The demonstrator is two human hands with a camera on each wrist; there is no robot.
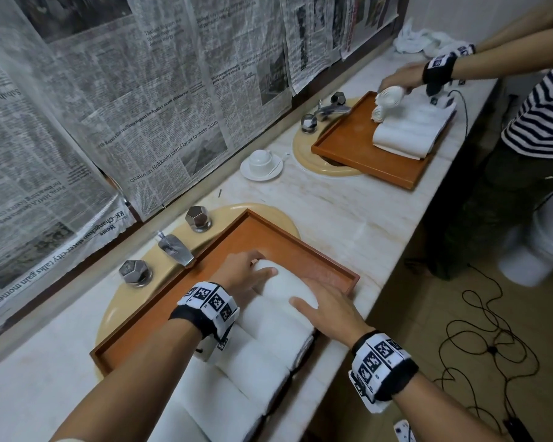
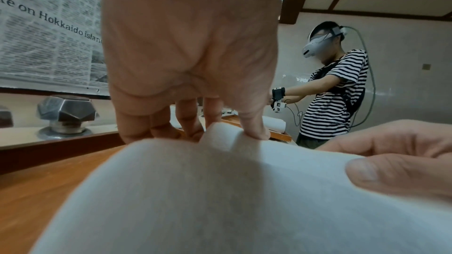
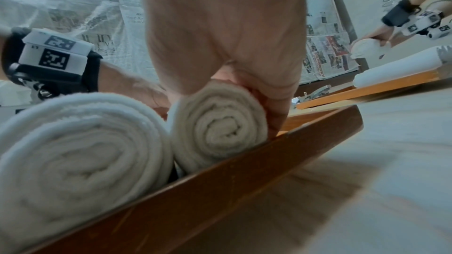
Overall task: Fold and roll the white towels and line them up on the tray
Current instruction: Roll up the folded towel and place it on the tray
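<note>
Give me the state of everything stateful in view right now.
Far towel: rolled, in the near tray, both hands on it.
Next towel: rolled, touching it.
Left hand: gripping the far towel.
Right hand: gripping its end.
Near tray: over the basin, far part bare.
Cup: upside down on saucer.

Head view high, downward — wrist views low, close, sharing the rolled towel.

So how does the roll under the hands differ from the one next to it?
The held roll looks slimmer and is held by both hands, left hand and right hand; the neighbour roll looks fatter and lies untouched. Both are white and lie side by side in the tray.
</note>
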